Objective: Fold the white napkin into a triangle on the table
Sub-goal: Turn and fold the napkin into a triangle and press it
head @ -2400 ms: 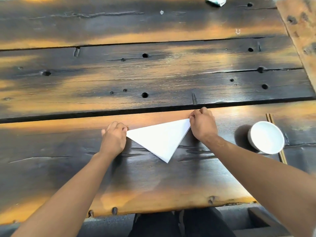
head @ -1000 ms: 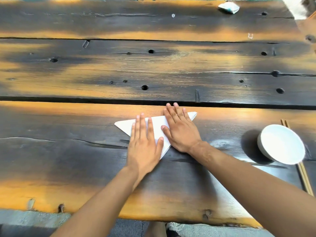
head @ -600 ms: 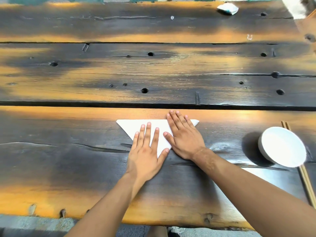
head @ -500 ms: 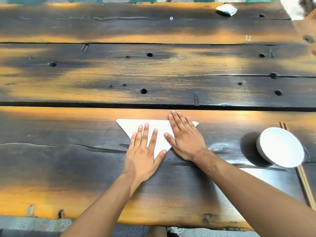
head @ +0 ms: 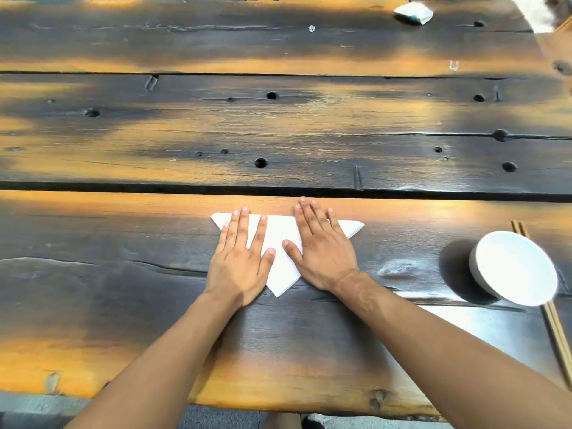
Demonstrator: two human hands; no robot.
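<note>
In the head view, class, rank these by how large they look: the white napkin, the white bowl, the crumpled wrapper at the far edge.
1. White napkin, partly hidden under both hands.
2. White bowl, nearly as large; close call.
3. Crumpled wrapper, smallest, though farthest from the camera.

Napkin on the counter's near plank

Both hands lie flat on the napkin (head: 280, 243); a bowl (head: 513, 267) sits to its right, chopsticks (head: 557, 329) just beyond.

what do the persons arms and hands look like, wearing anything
Both arms are bare from the bottom edge of the picture to the wrist: no sleeves show. The left hand and right hand wear no gloves, and no watch, bracelet or rings are visible. The fingers have short, plain nails.
</note>
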